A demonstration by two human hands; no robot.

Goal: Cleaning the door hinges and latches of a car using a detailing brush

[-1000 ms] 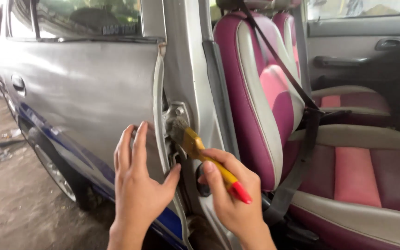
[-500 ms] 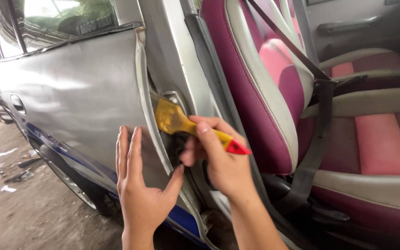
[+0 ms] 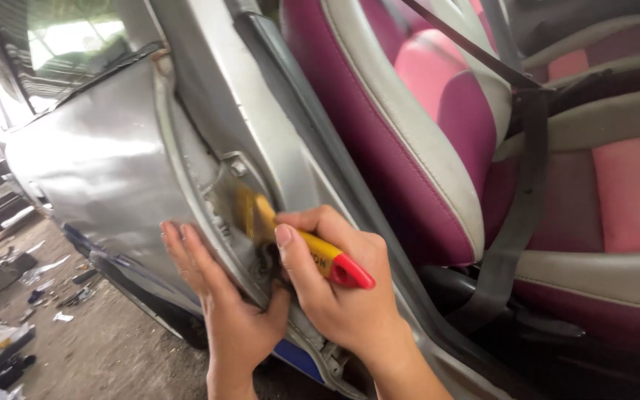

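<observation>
Right hand [image 3: 342, 296] grips paintbrush [image 3: 301, 241], fingers clenched on its yellow-red handle; long axis slants up-left, bristles on the door latch [image 3: 235, 196] at the rear door's [image 3: 105, 170] edge. Left hand [image 3: 224, 296] flat, fingers released, pressing the door panel just below.

The rear door panel [image 3: 105, 170] is bare metal, dull silver, scuffed and sanded-looking, with a soft sheen where light falls. The door pillar [image 3: 261, 111] shows the same matt grey metal, edged by a black rubbery seal. The brush [image 3: 312, 248] has a smooth yellow handle with a glossy red plastic end. The car seat [image 3: 409, 133] is covered in smooth magenta and cream leather-like upholstery. The seat belt [image 3: 520, 192] is grey woven webbing. The ground [image 3: 98, 348] is rough and dusty.
</observation>
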